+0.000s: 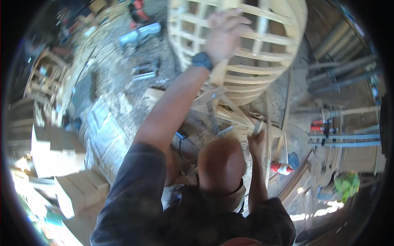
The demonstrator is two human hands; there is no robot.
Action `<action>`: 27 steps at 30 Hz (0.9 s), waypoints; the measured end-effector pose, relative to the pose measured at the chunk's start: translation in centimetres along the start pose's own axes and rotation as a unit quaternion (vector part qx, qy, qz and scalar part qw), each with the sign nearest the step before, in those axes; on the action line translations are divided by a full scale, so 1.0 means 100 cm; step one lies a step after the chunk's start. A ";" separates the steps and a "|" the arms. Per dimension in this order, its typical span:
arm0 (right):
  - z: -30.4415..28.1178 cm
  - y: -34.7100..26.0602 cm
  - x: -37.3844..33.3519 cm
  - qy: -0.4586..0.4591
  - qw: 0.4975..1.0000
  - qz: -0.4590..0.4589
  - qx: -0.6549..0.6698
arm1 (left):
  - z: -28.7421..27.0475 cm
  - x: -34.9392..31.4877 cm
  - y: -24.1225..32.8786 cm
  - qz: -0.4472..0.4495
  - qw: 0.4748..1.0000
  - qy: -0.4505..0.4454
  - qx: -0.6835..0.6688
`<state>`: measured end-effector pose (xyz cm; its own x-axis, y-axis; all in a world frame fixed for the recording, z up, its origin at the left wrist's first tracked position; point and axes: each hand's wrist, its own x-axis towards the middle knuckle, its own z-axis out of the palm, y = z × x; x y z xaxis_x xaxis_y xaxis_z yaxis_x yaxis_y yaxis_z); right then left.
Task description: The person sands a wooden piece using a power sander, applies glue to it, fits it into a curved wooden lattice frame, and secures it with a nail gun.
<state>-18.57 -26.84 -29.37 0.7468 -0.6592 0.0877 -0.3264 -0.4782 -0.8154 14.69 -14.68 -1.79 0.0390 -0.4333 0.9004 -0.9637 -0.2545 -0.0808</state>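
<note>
At the far left stand two boxes, a white-fronted one [55,153] and, just below it, a tan one [84,188]; what they hold cannot be seen. The left arm, in a dark sleeve, reaches up and forward from the lower edge, nearly straight, with a dark watch [202,60] at the wrist. The left hand [226,33] lies over the slatted wooden frame [258,54], palm down, its fingers slightly parted and blurred. The frame curves around and to the right of that hand, its narrower end pointing down toward the right hand [256,143]. The right forearm rises almost upright, and its hand is closed around a small pale object [258,127] whose kind is unclear, just below the frame. Farther right, a red-and-white bottle [282,168] lies on its side, its contents hidden.
</note>
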 end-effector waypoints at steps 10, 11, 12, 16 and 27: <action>0.006 0.173 -0.107 -0.094 0.959 0.263 0.052 | -0.198 -0.102 0.007 -0.331 0.898 -0.216 -0.192; 0.003 0.163 -0.100 -0.105 0.959 0.248 0.085 | -0.229 -0.123 0.002 -0.446 0.842 -0.197 -0.232; -0.001 0.149 -0.093 -0.120 0.960 0.220 0.127 | -0.255 -0.159 0.000 -0.540 0.807 -0.114 -0.211; -0.030 0.057 -0.033 -0.147 0.939 0.046 0.306 | -0.330 -0.354 0.007 -0.493 0.816 -0.280 0.107; -0.015 -0.269 0.015 -0.267 0.837 -0.356 0.320 | -0.313 -0.475 0.004 -0.725 0.543 -0.399 -0.143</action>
<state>-9.58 -15.84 -6.48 0.8279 0.0948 0.5527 0.5607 -0.1186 -0.8195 4.20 32.86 -31.16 0.8034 -0.2224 -0.5523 0.2356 -0.7331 0.6380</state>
